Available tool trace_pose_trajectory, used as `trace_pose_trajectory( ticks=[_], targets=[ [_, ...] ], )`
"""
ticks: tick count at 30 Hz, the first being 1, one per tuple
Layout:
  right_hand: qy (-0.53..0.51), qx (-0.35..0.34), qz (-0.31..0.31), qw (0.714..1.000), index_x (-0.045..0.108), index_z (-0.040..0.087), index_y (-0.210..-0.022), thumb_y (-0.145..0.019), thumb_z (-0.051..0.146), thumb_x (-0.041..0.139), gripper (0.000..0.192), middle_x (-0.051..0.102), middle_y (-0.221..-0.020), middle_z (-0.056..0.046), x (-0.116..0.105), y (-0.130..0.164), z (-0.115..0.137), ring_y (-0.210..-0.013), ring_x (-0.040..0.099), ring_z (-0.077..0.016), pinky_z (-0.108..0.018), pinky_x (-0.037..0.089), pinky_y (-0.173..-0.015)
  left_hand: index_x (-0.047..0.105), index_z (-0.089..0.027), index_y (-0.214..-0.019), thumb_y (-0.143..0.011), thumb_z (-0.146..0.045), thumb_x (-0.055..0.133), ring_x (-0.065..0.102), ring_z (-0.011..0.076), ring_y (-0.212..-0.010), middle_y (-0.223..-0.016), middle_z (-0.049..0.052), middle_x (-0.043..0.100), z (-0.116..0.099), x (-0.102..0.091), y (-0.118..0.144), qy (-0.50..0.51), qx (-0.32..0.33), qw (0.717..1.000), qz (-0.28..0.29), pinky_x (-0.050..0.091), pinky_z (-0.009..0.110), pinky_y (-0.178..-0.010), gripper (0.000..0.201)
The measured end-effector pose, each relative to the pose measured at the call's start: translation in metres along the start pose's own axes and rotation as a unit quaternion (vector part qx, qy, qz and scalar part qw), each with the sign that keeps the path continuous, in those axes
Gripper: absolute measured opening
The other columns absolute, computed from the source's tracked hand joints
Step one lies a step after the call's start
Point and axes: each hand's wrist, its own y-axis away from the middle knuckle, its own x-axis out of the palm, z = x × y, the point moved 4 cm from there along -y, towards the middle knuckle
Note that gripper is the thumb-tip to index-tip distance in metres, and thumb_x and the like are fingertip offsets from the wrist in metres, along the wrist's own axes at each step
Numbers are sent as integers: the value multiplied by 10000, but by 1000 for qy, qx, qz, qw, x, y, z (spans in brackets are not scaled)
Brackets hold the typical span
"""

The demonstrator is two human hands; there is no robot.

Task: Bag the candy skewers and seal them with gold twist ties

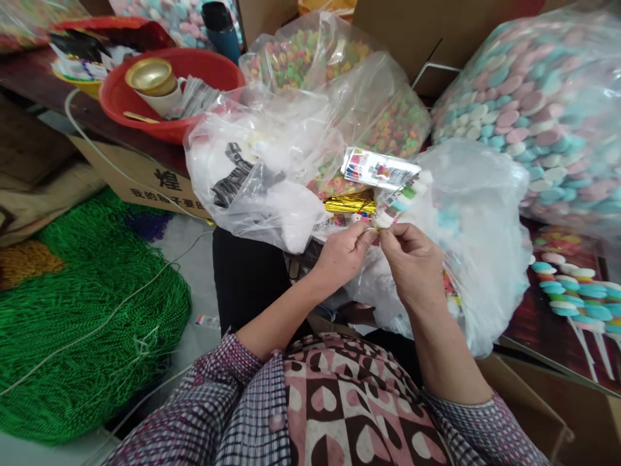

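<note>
Crinkly candy packet (395,194) between hands (378,259)

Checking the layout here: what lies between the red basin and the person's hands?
In the head view, a crumpled clear plastic bag with black print lies between the red basin and the left hand and right hand.

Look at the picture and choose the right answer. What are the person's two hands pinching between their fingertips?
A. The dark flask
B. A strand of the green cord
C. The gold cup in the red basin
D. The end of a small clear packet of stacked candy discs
D. The left hand and the right hand meet at the lower end of the candy packet, which slants up from their fingertips over the plastic bags.
</note>
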Motion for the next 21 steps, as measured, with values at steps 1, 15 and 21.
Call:
trace_pose_trajectory(
  ticks=[1,15,21],
  targets=[
    [-14,6,9,1000,675,206,-809,-853,293,625,110,677,-764,7,0,1,0,-738,614,-154,-315,490,-761,596,-197,-927,-949,-392,504,601,182,-847,-877,40,662,0,0,0,20,15,1000,2,475,333,-825,217],
    [-5,-50,10,999,680,215,-763,-829,294,660,105,676,-736,10,-22,-26,34,-691,593,-146,-293,468,-689,763,-225,-906,-985,-521,413,638,203,-1006,-811,50,731,-51,-27,13,202,145,962,114,307,426,-1152,465],
    [54,-191,94,976,675,229,-733,-836,204,617,122,679,-725,10,-13,-11,66,-686,621,-144,-285,486,-675,640,-202,-678,-891,-801,194,442,133,-580,-567,13,487,-30,-28,2,327,-61,943,28,423,283,-623,777]
  ],
)
